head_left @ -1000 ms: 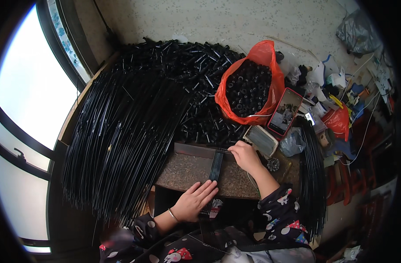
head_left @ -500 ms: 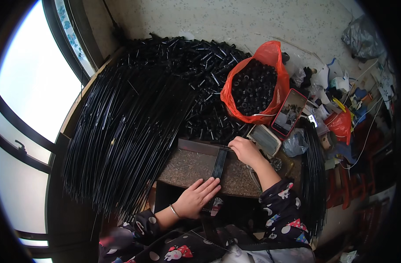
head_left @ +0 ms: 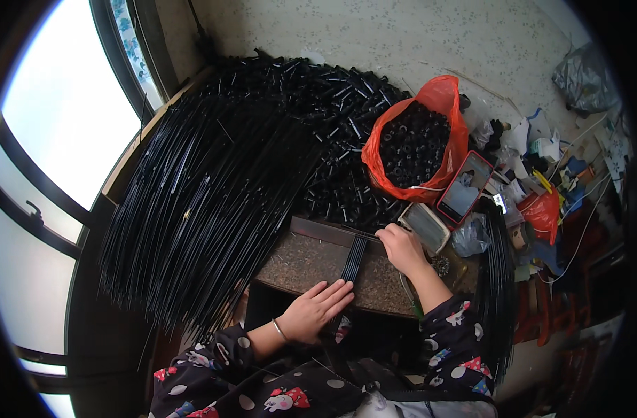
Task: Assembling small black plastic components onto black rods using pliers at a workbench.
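My left hand lies flat with its fingers stretched out, over the near ends of a row of thin black rods. The rods lie side by side across a speckled brown board. Their far ends meet a dark raised strip along the back of the board. Just right of those ends my right hand is closed in a pinch on a thin dark stick-like piece, which points left along the strip. Its fingertips partly hide that piece, and its kind is unclear.
A large pile of long black rods covers the left, with black fittings behind. Past my right hand are a shallow rectangular dish, a phone and a red bag of small black parts. More rods hang at right.
My right hand has shifted slightly right from the rods' far ends, and the thin piece in its fingers shows more. My left hand stays on the rods. The whole view has tilted a little.
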{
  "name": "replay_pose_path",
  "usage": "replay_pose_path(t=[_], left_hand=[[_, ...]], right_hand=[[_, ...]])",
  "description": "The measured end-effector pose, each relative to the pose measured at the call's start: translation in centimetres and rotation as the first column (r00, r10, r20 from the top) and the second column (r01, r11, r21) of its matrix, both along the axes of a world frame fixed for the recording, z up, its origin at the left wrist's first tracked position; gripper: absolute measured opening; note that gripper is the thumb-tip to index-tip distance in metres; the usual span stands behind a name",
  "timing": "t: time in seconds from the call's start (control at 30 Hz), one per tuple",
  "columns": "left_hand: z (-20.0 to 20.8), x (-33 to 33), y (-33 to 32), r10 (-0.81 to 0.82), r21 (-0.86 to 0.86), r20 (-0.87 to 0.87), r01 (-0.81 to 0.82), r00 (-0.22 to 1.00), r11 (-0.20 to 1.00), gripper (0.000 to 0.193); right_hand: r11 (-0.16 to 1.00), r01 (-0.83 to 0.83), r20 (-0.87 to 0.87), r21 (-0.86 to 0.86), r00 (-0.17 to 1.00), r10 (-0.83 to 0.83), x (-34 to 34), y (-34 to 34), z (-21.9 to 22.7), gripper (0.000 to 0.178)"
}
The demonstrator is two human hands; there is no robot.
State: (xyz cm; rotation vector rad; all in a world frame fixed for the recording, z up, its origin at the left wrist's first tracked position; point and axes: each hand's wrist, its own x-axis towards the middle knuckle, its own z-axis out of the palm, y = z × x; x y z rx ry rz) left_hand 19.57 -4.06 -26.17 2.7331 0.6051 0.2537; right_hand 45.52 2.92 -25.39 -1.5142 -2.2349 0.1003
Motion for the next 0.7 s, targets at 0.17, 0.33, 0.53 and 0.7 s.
replay_pose_path(t=[0.17, 0.33, 0.53, 0.7], left_hand=[[-0.2, 0.3, 0.3, -0.013, -0.076, 0.157, 0.025, 0.988, 0.997, 0.085], [-1.0, -0.2, 0.4, -0.031, -0.137, 0.088, 0.043, 0.996, 0.990, 0.079], [-0.5, -0.3, -0.2, -0.073, 0.059, 0.186, 0.063, 0.980, 0.996, 0.080], [3.7, 0.8, -2.5, 0.060, 0.181, 0.143, -0.085, 0.988, 0.980, 0.069]], right_hand=[[0.990, 0.039, 0.134, -0.137, 0.991, -0.020, -0.9, 0.2, 1.6, 0.024], [0.373, -0.880, -0.931, -0.295, 0.352, 0.094, -5.0, -8.5, 8.5, 0.103], [0.917, -0.385, -0.863, -0.104, 0.494, 0.109, -10.1, -16.6, 8.8, 0.033], [0.927, -0.271, -0.885, 0.259, 0.319, 0.340, -8.7, -20.7, 14.0, 0.035]])
